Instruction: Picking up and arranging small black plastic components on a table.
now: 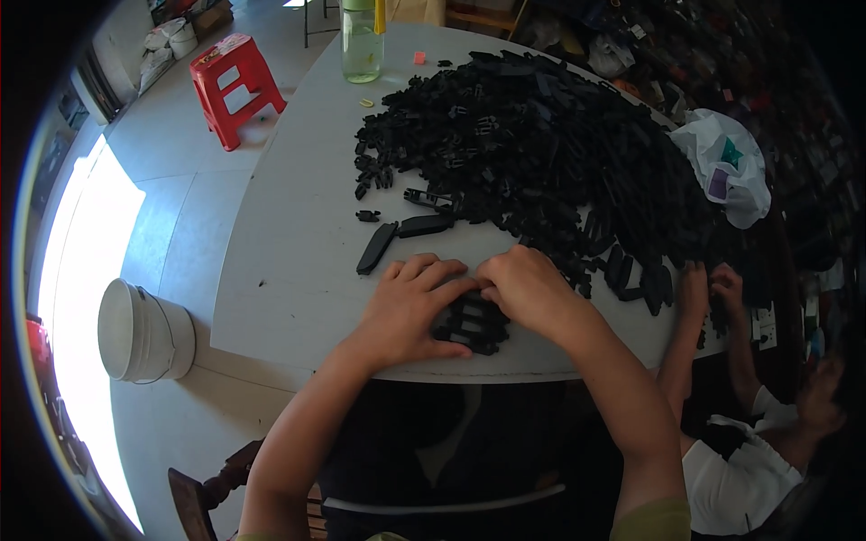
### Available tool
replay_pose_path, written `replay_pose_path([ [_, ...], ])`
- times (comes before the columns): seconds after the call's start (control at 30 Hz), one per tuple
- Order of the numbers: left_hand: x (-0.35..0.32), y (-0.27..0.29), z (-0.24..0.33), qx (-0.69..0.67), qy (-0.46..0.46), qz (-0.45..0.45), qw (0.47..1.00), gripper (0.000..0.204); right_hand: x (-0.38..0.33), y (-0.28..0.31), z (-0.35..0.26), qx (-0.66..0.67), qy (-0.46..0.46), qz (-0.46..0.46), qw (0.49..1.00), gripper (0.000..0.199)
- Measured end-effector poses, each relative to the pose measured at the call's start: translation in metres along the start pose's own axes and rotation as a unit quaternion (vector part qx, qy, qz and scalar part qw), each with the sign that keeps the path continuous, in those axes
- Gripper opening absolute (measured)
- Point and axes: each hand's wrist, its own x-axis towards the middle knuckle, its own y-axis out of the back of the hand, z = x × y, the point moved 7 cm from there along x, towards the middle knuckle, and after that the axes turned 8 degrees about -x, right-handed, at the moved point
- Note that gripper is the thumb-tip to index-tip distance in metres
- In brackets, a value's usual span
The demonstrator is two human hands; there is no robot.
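Note:
Near the table's front edge lies a small group of black slotted plastic pieces (476, 325), set side by side. My left hand (406, 307) holds them from the left, its thumb along the near side and its fingers over the far side. My right hand (528, 281) is closed, fingertips bent down at the far end of the same pieces; what it pinches is hidden. Just beyond my left hand lie two smooth black elongated covers (377, 248) and a black open frame piece (431, 198). A large heap of black plastic parts (532, 135) spreads behind them.
On the white table (298, 234) stand a clear bottle (363, 50) and a white plastic bag (722, 162). A small pink block (419, 58) lies near the bottle. Another person's hands (708, 288) work at the right. A red stool (236, 90) and white bucket (144, 332) stand left.

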Motion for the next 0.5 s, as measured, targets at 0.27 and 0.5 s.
replay_pose_path([
  [0.27, -0.006, -0.004, -0.001, 0.0, -0.012, 0.008, 1.0, 0.074, -0.008, 0.002, -0.002, -0.043, 0.005, 0.058, 0.997, 0.007],
  [0.5, -0.003, -0.004, 0.001, 0.036, -0.02, 0.016, 0.999, 0.076, 0.033, 0.022, -0.026, 0.13, -0.026, 0.17, 0.976, 0.021],
])
